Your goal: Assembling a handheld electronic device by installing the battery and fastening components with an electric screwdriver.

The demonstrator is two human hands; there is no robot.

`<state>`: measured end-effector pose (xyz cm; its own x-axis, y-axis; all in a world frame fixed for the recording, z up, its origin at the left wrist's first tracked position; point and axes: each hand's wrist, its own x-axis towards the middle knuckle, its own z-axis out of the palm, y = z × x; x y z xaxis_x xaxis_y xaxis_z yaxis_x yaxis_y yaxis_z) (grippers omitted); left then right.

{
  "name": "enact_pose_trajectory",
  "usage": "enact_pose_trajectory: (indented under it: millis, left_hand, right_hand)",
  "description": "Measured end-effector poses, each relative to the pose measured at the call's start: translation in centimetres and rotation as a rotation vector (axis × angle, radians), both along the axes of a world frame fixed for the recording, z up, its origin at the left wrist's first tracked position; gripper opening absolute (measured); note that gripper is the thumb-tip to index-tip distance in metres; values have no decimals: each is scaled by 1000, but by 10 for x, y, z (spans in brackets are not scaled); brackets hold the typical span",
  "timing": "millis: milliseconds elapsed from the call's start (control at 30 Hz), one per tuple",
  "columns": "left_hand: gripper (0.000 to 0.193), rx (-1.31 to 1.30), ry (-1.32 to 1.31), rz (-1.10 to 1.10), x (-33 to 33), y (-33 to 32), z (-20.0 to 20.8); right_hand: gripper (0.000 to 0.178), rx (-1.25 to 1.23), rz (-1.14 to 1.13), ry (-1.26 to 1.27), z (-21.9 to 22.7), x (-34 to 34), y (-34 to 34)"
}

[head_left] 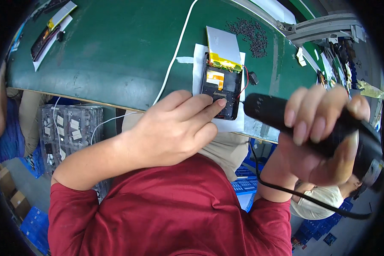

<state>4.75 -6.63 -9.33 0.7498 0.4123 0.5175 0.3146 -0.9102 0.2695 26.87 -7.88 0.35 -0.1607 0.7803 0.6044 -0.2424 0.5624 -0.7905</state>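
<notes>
In front of me lies an opened handheld electronic device [230,88] with a black body, a bare board and orange film. A flat silver battery pack [224,45] with yellow tape extends from its far end. My left hand [177,123] reaches over from the left, two fingers stretched out with their tips on the near part of the device; nothing shows in its grasp. My right hand [320,123], blurred, is wrapped around a black corded electric screwdriver [266,110]. The tool's nose points left, close to the device's right edge. A small black part [253,78] hangs on red wires beside the device.
White paper [198,64] lies under the device on the green table [115,51]. A pile of small dark screws [251,36] is at the far right, a white cable [175,55] crosses the table, and another device [47,40] sits far left. People sit on both sides.
</notes>
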Motion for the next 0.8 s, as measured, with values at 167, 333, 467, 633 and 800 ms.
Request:
enact_pose_trajectory:
  millis: [167, 333, 467, 633, 800]
  left_hand:
    - [15, -53, -33, 49, -2, -5, -5]
    - [11, -25, -119, 83, 0, -8, -16]
    - [10, 18, -114, 125, 0, -12, -14]
    - [9, 30, -82, 156, 1, -15, -13]
    - [9, 8, -75, 158, 0, -15, -13]
  right_hand:
    - [32, -185, -190, 17, 3, -36, 29]
    - [25, -144, -295, -104, 2, -62, 43]
    - [24, -130, -220, -92, -1, -66, 46]
    - [26, -141, -204, -56, -6, -65, 49]
    - [26, -142, -205, -40, -9, -67, 49]
